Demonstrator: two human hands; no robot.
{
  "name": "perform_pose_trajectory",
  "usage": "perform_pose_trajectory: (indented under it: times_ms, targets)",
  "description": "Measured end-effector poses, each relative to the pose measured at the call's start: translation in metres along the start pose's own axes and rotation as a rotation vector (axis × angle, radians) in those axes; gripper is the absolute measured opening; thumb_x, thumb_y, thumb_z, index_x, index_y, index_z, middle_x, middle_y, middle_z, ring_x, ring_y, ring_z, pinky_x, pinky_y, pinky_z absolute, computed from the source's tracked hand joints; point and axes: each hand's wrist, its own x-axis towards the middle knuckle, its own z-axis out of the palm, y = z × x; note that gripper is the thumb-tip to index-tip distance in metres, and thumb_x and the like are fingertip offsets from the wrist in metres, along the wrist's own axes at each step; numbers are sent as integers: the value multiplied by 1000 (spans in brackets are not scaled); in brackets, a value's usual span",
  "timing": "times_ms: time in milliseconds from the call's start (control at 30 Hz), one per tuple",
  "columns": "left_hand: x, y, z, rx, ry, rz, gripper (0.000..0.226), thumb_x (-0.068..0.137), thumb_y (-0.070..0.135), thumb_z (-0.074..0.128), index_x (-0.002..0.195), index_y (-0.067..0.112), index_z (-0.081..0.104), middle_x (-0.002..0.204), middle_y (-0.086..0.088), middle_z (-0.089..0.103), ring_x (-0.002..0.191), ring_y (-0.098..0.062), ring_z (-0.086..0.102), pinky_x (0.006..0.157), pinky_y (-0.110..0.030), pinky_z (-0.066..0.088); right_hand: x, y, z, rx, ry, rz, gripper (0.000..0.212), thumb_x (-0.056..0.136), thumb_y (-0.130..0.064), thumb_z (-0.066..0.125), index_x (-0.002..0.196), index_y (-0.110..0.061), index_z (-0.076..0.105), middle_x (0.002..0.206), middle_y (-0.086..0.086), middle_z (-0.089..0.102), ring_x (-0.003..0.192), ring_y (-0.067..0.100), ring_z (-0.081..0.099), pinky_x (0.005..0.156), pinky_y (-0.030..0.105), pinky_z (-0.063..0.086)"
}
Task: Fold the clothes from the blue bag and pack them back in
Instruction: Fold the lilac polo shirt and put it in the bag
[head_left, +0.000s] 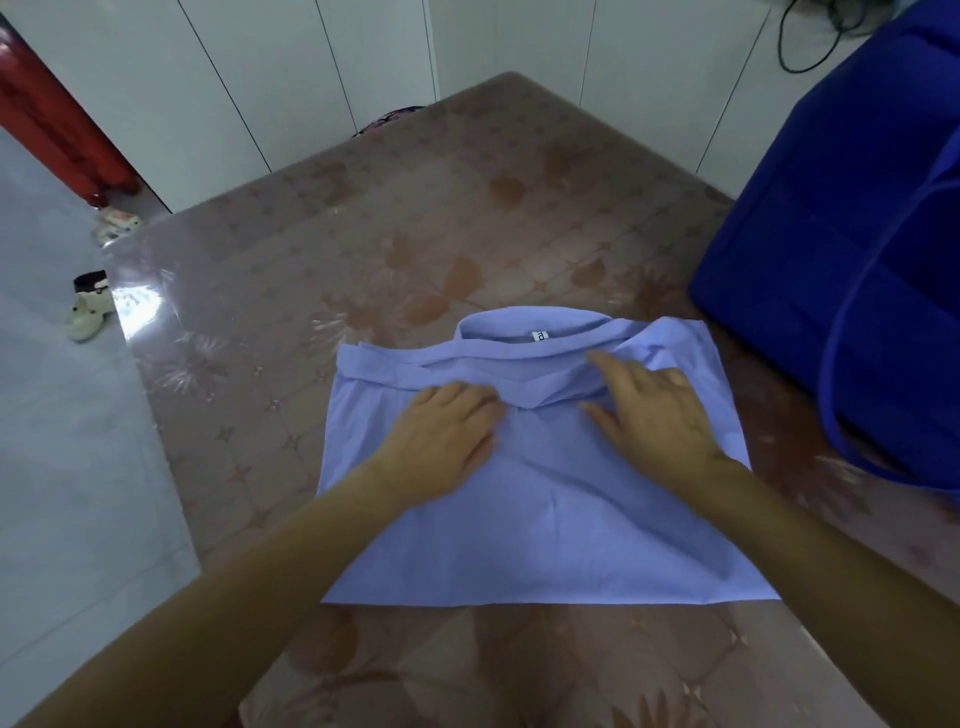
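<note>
1. Two hands lie palm down on a light blue shirt (545, 519), which rests on the worktop (363, 234) folded into a rough rectangle, collar at the far edge
2. The left hand (441, 431) has straight fingers held close together; it presses the cloth just below the left half of the collar and grips nothing
3. The right hand (654, 410) has straight, spread fingers; it presses flat on the cloth by the right half of the collar and grips nothing
4. A folded band of the same cloth runs across the shirt just below the collar, passing between the two hands
5. A small white label (538, 336) shows inside the collar
6. The blue bag (841, 260) stands on the worktop to the right, near the shirt's right edge; whether they touch cannot be told
7. The worktop is brown with a flower pattern and a glossy surface
8. On the floor to the left lie pale slippers (91, 312), with a red radiator (57, 130) further back
</note>
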Motion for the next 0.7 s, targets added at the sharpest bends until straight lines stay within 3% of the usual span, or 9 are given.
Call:
perform_pose_trajectory:
  times_ms: [67,133,200,300,400,467,533,600,700]
  targets:
    - [13,-12,-5,13,7,-159,38,86,30,43,116,11,57,118,-9,61,92,-30,60,71,-37,50,18,3,-5,54,-150,137,50,91,-35,56,136,-14,46,98,15,70,85,37,66,75,42,49]
    - [24,-27,-10,-55,-74,-229,43,83,34,40,112,9,59,112,-12,62,89,-33,63,68,-40,52,34,9,-4,76,-319,171,41,93,-38,52,129,-17,51,114,11,66,102,32,60,83,38,45]
    - [28,-42,-11,-45,-175,-180,46,81,42,38,99,8,64,100,-14,62,83,-35,62,65,-42,52,46,9,-10,56,-385,154,26,94,-37,50,107,-16,60,111,9,65,104,29,58,79,34,44]
    - [37,-57,-15,-45,-203,-228,44,82,38,37,91,7,66,94,-17,60,85,-38,59,69,-44,49,57,14,-15,108,-295,215,22,95,-34,49,84,-17,58,95,9,65,98,31,58,71,34,39]
    - [57,-58,-25,-169,-35,-613,23,88,13,46,103,6,63,102,-18,61,92,-37,58,69,-33,37,58,18,-18,281,-85,352,26,92,-32,46,110,-19,58,95,9,68,92,35,61,76,36,48]
    - [59,-45,-34,-229,123,-788,28,87,5,48,114,3,56,114,-20,54,99,-36,54,72,-34,33,46,11,-20,428,-49,370,47,91,-36,50,136,-25,41,111,5,65,99,29,61,87,38,48]
    - [47,-19,-32,-251,162,-699,31,89,11,51,118,0,53,117,-20,52,106,-36,51,85,-35,37,20,-2,-14,351,-68,259,57,91,-42,52,142,-20,37,129,2,54,114,24,54,96,32,39]
    - [22,15,-14,-230,98,-421,39,90,27,48,119,3,57,120,-19,57,108,-37,55,93,-46,46,-12,-16,-2,210,-83,132,66,87,-56,40,142,-20,40,143,10,44,128,30,45,104,37,34]
    - [-20,37,13,-28,-195,-258,56,94,52,29,134,21,52,142,-10,47,127,-37,47,97,-59,39,-53,-9,21,67,-242,106,69,89,-69,16,144,-31,34,153,9,28,140,28,28,111,45,19]
